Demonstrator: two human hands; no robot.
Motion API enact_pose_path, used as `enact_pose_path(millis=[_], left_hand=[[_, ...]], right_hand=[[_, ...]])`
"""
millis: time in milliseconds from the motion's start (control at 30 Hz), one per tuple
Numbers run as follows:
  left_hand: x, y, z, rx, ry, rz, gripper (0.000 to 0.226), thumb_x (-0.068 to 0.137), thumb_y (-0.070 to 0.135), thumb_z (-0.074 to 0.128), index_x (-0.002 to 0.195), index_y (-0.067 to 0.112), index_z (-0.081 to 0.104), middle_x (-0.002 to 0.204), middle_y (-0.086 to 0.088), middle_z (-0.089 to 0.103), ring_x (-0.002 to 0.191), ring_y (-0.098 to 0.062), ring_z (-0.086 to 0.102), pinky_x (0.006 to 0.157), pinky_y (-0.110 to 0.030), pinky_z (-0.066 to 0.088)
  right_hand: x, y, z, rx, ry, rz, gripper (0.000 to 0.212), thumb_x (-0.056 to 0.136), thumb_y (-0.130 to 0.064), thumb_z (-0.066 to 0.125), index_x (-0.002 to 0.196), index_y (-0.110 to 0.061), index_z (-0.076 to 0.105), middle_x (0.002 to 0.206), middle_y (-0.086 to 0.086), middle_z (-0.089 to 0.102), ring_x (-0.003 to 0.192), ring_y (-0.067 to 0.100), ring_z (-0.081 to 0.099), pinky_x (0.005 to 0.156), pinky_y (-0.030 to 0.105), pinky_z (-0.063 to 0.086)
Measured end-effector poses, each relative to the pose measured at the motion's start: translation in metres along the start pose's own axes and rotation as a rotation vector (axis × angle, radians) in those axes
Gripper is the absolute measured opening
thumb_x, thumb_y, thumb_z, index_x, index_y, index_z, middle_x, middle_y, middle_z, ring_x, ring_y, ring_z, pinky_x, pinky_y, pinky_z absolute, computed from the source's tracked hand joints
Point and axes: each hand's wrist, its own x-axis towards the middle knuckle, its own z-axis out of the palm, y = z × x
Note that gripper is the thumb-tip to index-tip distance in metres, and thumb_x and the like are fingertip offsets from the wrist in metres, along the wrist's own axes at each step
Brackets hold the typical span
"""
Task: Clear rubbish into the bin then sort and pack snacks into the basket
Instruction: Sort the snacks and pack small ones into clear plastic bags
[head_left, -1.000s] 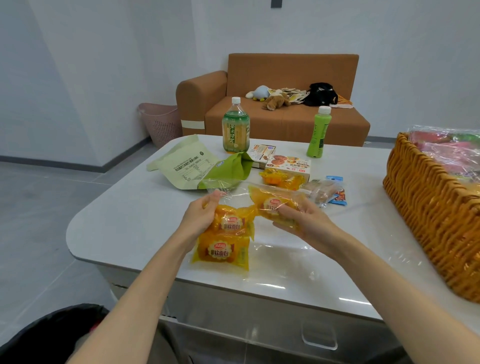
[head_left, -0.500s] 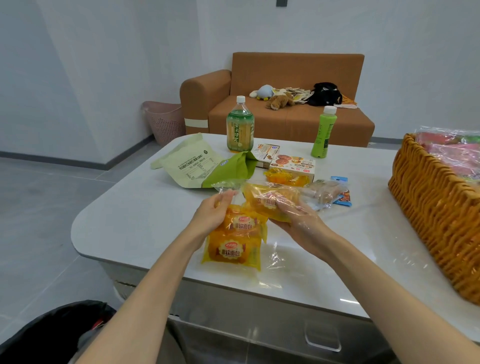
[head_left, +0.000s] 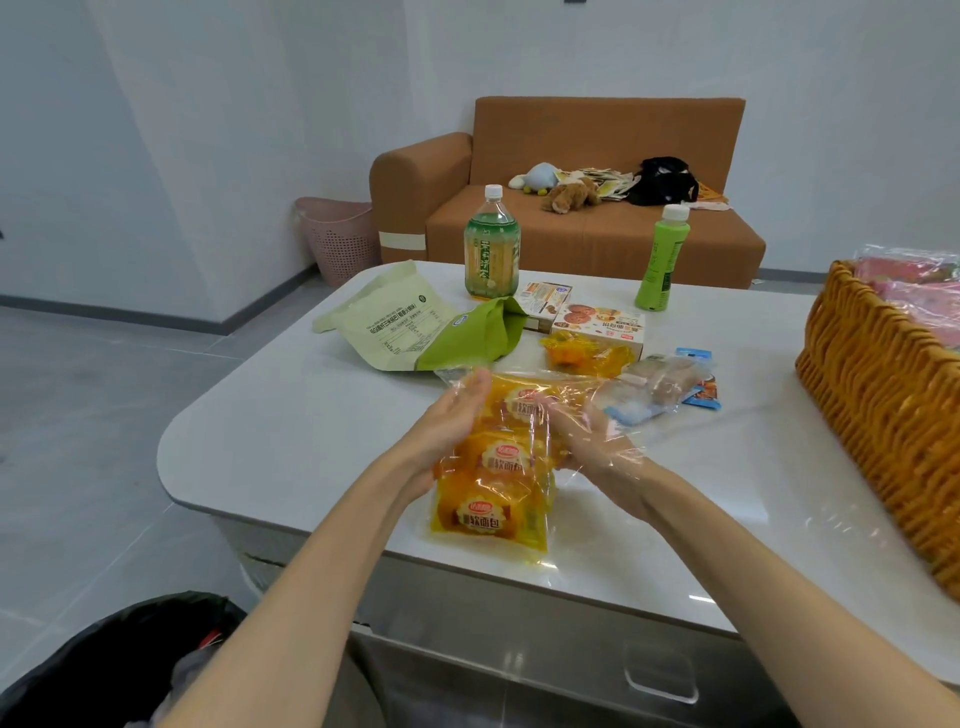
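Three bread packs (head_left: 493, 467) | left grip (head_left: 451, 434) pressed flat against | right grip (head_left: 592, 447) cupped round

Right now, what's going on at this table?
A person is sorting snacks on the table. The left hand and right hand press a stack of yellow bread packets between them, with loose clear wrap lying over the right one. The basket on the right holds some pink packets. Boxes and two bottles stand farther back; the bin sits lower left.
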Motion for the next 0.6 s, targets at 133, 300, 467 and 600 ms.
enact_pose_path(millis=[133,300,467,600], left_hand=[[0.003,-0.002,-0.006,-0.035,-0.023,-0.048,0.084,0.067,0.057,0.074,0.140,0.032,0.041,0.119,-0.002,0.066,0.101,-0.019,0.068,0.083,-0.039,0.058],[0.003,-0.005,-0.008,-0.088,-0.031,-0.090,0.083,0.056,0.031,0.088,0.130,0.018,0.053,0.107,-0.009,0.072,0.094,-0.024,0.071,0.080,-0.042,0.059],[0.003,-0.005,-0.006,-0.128,-0.057,-0.103,0.072,0.061,0.027,0.086,0.127,0.018,0.058,0.107,-0.007,0.072,0.096,-0.025,0.071,0.082,-0.044,0.058],[-0.005,0.002,-0.005,-0.177,-0.101,-0.114,0.041,0.078,0.023,0.076,0.117,0.019,0.064,0.106,-0.007,0.073,0.096,-0.024,0.070,0.073,-0.039,0.060]], right_hand=[[0.002,0.000,-0.007,0.279,-0.130,0.135,0.026,0.092,-0.031,0.051,0.113,-0.017,0.060,0.103,0.005,0.069,0.096,0.023,0.064,0.086,0.036,0.050],[0.010,0.004,-0.014,0.382,-0.085,0.167,0.025,0.094,-0.026,0.056,0.113,-0.012,0.064,0.110,0.010,0.070,0.104,0.024,0.063,0.092,0.034,0.049],[0.009,0.005,-0.012,0.349,-0.070,0.193,0.027,0.085,-0.039,0.065,0.105,-0.021,0.070,0.109,0.002,0.072,0.104,0.017,0.064,0.080,0.035,0.054],[0.008,0.007,-0.016,0.369,-0.072,0.227,0.042,0.082,-0.040,0.066,0.120,-0.022,0.065,0.120,0.002,0.068,0.116,0.020,0.058,0.078,0.043,0.052]])
